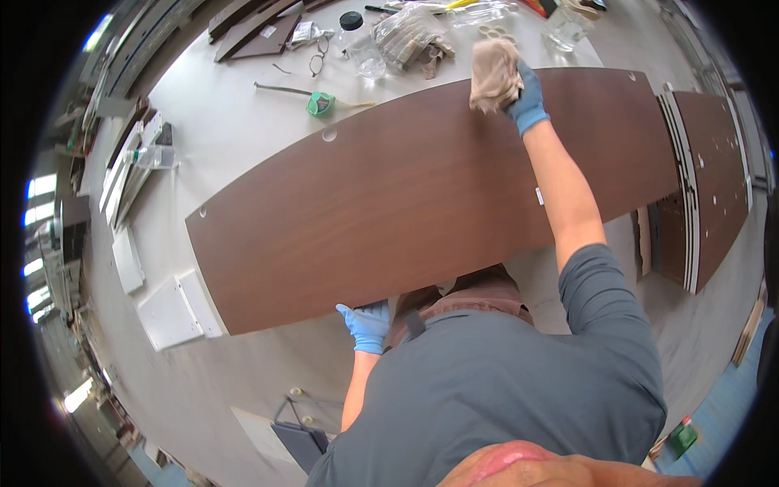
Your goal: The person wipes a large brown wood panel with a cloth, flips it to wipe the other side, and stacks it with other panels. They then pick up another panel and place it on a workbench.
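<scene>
While a bunched beige cloth (493,75) is clamped in the fingers of the blue-gloved right hand (527,99), over the far edge of a long dark-brown wood-grained panel (389,187), laid on a pale grey tabletop (235,134), the blue-gloved left hand (367,326) is placed at the near edge, its fingers partly hidden, whether closed cannot be told.

The brown panel (389,195) lies flat, long sides running crosswise, its face smooth and wood-toned. Round pale holes (329,135) sit near its far edge. The beige cloth (492,77) is held bunched over that edge, right of centre; contact with the surface is unclear.
</scene>
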Demonstrator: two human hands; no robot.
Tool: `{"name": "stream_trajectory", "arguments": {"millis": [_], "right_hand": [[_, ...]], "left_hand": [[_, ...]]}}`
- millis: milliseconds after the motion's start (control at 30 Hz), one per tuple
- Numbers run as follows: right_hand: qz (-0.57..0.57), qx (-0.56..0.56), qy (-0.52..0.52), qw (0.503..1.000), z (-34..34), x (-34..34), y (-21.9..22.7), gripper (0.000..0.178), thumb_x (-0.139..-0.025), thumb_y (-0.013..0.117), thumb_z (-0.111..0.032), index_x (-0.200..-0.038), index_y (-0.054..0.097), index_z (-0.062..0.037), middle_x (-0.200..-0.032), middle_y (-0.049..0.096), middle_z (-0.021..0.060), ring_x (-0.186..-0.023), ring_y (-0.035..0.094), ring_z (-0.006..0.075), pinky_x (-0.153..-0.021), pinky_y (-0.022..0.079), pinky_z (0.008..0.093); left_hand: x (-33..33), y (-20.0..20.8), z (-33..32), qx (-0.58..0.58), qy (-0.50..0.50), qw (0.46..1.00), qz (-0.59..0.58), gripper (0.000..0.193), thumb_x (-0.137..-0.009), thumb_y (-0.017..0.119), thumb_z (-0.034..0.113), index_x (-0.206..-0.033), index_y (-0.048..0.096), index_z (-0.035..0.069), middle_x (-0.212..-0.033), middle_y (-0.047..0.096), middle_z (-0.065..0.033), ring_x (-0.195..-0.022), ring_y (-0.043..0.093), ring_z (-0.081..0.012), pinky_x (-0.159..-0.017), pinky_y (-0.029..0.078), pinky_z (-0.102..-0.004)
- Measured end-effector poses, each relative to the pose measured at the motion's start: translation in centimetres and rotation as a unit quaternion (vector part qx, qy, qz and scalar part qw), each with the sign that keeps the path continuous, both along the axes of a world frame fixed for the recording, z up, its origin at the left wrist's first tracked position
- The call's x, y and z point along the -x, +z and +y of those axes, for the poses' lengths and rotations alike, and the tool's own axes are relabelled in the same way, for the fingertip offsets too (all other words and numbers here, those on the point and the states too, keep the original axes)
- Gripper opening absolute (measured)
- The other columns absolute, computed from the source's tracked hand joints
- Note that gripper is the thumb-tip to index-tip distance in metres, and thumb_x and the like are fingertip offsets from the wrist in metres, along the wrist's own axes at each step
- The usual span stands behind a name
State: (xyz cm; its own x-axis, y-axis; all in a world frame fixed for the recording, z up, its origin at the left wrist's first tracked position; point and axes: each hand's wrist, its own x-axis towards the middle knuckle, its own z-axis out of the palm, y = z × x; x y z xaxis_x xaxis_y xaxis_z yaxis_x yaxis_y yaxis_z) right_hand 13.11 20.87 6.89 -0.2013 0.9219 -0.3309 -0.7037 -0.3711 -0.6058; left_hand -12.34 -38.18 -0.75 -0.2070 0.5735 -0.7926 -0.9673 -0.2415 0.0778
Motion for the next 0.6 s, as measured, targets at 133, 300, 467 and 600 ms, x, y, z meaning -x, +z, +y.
{"name": "stream_trajectory", "arguments": {"millis": [133, 300, 467, 600], "right_hand": [[-0.279, -0.024, 0.059, 0.958, 8.9, 4.0, 0.6, 0.067, -0.104, 0.056, -0.059, -0.146, 0.062, -0.0068, -0.146, 0.066, 0.0112, -0.129, 0.064, 0.0324, -0.112, 0.05, 0.044], [-0.765, -0.425, 0.085, 0.476, 8.9, -0.7, -2.0, 0.057, -0.1, 0.062, -0.051, -0.133, 0.07, -0.005, -0.132, 0.072, 0.0202, -0.127, 0.065, 0.0372, -0.108, 0.047, 0.0452], [-0.708, -0.605, 0.088, 0.353, 6.5, -3.1, -5.4, 0.03, -0.094, 0.069, -0.036, -0.102, 0.073, -0.007, -0.114, 0.076, 0.0146, -0.113, 0.068, 0.0325, -0.099, 0.048, 0.0465], [-0.737, -0.557, 0.141, 0.356, 6.4, -2.1, -5.4, 0.036, -0.095, 0.068, -0.041, -0.085, 0.07, -0.0066, -0.095, 0.073, 0.0162, -0.093, 0.07, 0.0382, -0.087, 0.052, 0.0499]], "left_hand": [[-5.9, 2.5, 4.4, 0.122, 0.007, 0.992, 0.01, 0.097, -0.099, 0.032, 0.085, -0.169, 0.03, 0.019, -0.176, 0.028, -0.0017, -0.161, 0.026, -0.029, -0.132, 0.022, -0.0481], [-11.6, 2.7, 9.8, 0.128, 0.011, 0.991, 0.045, 0.093, -0.098, 0.037, 0.086, -0.167, 0.037, 0.023, -0.172, 0.036, -0.003, -0.156, 0.036, -0.0315, -0.126, 0.033, -0.0517], [-13.3, 2.4, 11.2, 0.21, 0.053, 0.976, 0.035, 0.092, -0.098, 0.036, 0.086, -0.164, 0.04, 0.022, -0.169, 0.042, -0.0042, -0.154, 0.041, -0.0307, -0.126, 0.035, -0.0514], [-13.5, 2.2, 11.8, 0.233, 0.089, 0.968, 0.03, 0.088, -0.101, 0.035, 0.083, -0.163, 0.042, 0.021, -0.167, 0.045, -0.0057, -0.152, 0.044, -0.0304, -0.126, 0.037, -0.0506]]}}
